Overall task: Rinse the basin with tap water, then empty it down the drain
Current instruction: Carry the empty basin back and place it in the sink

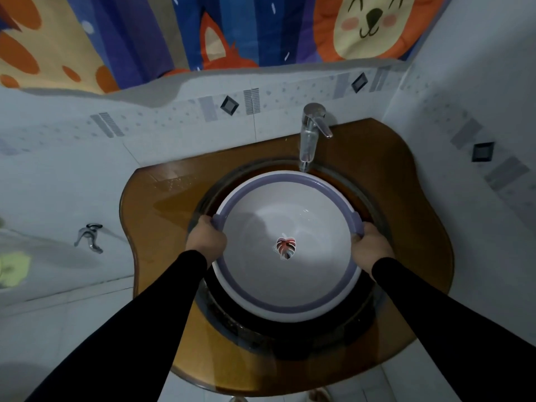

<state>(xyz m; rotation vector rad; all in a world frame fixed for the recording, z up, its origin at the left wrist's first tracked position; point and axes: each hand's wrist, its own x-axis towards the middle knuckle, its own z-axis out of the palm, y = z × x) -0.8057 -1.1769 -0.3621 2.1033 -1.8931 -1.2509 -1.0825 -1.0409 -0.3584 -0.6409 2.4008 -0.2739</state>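
Amber glass counter [179, 198], wet patch; tap [311, 132] mounted; sink [374, 204] inset.

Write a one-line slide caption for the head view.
Both hands, left and right, hold a purple-rimmed white basin over the sink, below the tap.

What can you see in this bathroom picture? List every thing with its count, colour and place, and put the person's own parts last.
Basin: one, white with purple rim, leaf sticker inside, held over the sink.
Sink: one, dark glass bowl, set in the counter.
Counter: one, amber-brown, wet patch at left, against the tiled wall.
Tap: one, chrome, behind the basin, no water visibly running.
Wall tap: one, chrome, low on the left wall.
Curtain: one, cartoon animals in blue, orange and cream, top of view.
Sleeves: two, black.
Left hand: gripping the basin's left rim.
Right hand: gripping its right rim.
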